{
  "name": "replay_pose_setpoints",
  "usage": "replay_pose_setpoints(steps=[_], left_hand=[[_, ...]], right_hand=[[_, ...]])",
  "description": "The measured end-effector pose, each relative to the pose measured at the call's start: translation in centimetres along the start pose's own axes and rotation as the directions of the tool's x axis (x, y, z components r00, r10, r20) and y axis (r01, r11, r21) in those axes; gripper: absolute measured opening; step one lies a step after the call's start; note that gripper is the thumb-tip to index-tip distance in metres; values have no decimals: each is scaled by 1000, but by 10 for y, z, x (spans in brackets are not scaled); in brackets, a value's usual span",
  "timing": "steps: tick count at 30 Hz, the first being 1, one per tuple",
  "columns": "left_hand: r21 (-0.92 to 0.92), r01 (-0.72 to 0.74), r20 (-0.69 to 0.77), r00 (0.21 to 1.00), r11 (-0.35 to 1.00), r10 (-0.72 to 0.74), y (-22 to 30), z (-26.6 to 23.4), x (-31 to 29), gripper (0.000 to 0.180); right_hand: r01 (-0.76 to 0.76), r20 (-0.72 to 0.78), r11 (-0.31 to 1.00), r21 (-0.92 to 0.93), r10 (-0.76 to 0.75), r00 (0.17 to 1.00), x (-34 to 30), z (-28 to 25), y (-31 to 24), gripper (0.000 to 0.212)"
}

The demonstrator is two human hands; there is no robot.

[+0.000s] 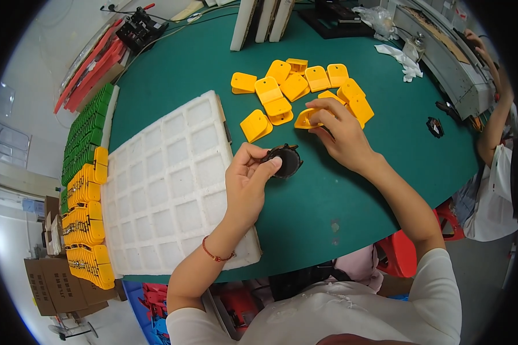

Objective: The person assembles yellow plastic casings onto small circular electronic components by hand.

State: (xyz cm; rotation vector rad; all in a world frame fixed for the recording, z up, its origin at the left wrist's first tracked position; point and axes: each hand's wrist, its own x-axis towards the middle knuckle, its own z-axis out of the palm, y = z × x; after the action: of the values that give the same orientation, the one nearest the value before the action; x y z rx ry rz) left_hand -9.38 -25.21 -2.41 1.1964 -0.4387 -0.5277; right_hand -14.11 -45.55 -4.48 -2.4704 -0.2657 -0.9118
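Note:
My left hand [246,183] pinches a round black watch-like case [289,164] between thumb and fingers, its dark disc face tilted toward me. To the right and a little farther off, my right hand [345,137] has its fingers closed on a yellow folded plastic holder [303,119]. Its fingertips hide part of that holder. Several more yellow folded holders [272,96] lie loosely heaped on the green table [305,224] beyond both hands. Some of them rest on one another, and one small hole shows in many of their flaps.
A white foam tray [181,190] with square cells lies left of my left hand. Past it stand rows of yellow holders [89,224] and green ones [88,132]. A small dark part [435,127] lies at the right. Another person's arm [494,126] shows at the right edge.

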Motion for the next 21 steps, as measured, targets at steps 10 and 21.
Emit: replay_pose_setpoints(steps=[10, 21], left_hand=[[-2, -30, -34, 999, 1000, 30, -2, -2, 2, 11], [-58, -54, -211, 977, 997, 41, 2, 2, 6, 28]], right_hand=[[-2, -109, 994, 112, 14, 994, 1, -1, -16, 45], [-282, -65, 798, 533, 371, 926, -5, 2, -9, 36]])
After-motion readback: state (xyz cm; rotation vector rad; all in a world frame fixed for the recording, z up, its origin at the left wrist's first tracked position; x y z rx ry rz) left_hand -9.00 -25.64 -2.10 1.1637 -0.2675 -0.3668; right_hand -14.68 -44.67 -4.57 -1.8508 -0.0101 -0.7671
